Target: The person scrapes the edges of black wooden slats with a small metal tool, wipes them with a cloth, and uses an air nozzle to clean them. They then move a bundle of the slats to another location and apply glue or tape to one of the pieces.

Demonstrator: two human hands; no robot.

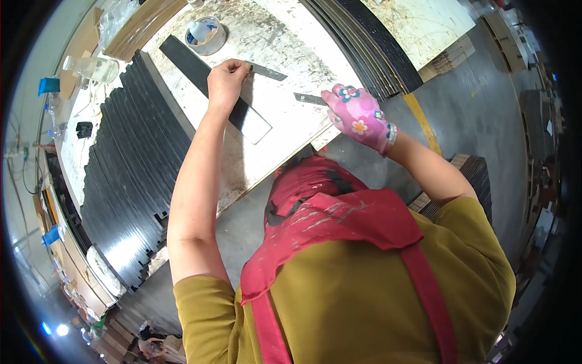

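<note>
My left hand (227, 84), bare, is closed in a pinch above the table. Its fingertips meet one end of a short, thin dark strip (268, 72) with a slanted tip. Beneath that wrist lies a long black flat bar (185, 59), whose near end shines pale in the light. A pink flowered glove covers my right hand (359, 115), at the table's near edge. Its fingers are wrapped round a flat dark blade-like piece (308, 98) that points left; the rest of that piece is hidden in the grip.
A large row of black bars (133, 164) fills the left side of the worn white table (279, 127). More long dark strips (370, 51) lie at the far right. A roll of tape (207, 37) and a clear bottle (94, 69) stand at the back left.
</note>
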